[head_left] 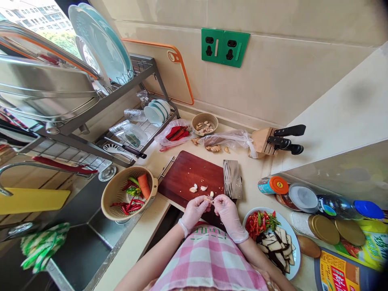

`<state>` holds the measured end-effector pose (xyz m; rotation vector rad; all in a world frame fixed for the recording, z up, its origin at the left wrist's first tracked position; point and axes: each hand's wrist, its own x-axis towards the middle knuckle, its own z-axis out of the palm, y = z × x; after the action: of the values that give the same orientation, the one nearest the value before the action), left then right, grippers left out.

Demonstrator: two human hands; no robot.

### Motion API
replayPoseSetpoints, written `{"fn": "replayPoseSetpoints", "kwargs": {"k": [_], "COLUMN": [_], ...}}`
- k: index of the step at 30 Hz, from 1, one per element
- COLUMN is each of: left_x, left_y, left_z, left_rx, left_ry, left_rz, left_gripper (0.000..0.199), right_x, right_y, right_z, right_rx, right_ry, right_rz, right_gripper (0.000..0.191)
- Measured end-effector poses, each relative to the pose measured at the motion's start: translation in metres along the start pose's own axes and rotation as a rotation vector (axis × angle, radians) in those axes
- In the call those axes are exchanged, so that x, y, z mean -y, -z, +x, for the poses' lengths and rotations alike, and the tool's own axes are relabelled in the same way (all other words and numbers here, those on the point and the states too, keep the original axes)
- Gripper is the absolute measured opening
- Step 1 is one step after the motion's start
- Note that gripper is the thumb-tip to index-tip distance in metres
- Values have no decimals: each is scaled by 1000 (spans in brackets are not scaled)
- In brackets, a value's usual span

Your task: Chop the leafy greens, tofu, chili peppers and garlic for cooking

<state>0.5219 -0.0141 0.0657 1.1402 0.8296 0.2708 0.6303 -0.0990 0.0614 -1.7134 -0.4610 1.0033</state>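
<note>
Both my hands wear clear gloves and meet over the near edge of a dark red cutting board [194,169]. My left hand [195,212] pinches a small garlic clove [208,199] between thumb and fingertips. Against it, my right hand [228,216] has its fingertips pressed together at the clove's other side; a bit of skin seems to be in them, too small to be sure. Several pale garlic pieces [193,188] lie on the board just beyond my fingers. A cleaver [233,179] with a wide blade rests on the board's right side.
Left of the board, a colander [106,202] holds a carrot and peppers beside the sink [81,250]. At right stands a plate [295,262] of cut peppers and eggplant, near jars [324,229]. Behind are a garlic basket [205,117], bagged chillies [178,133], ginger [214,148] and a knife block [262,141].
</note>
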Motion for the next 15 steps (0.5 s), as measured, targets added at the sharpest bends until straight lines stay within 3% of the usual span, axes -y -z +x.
{"fn": "replayPoseSetpoints", "kwargs": {"k": [4, 10, 13, 15], "left_x": [-3, -13, -17, -18], "left_y": [4, 5, 4, 3], "left_z": [-1, -3, -3, -3], "left_rx": [12, 53, 51, 38], "left_ry": [-107, -199, -157, -91], "left_rz": [317, 799, 833, 700], "left_gripper": [29, 18, 15, 13], "right_x": [4, 11, 10, 9], "right_y": [3, 5, 7, 8], "right_z": [0, -2, 1, 3], "right_rx": [7, 66, 89, 104], "right_ry": [55, 295, 326, 336], "right_rz": [-93, -362, -438, -458], "right_gripper": [17, 14, 14, 15]}}
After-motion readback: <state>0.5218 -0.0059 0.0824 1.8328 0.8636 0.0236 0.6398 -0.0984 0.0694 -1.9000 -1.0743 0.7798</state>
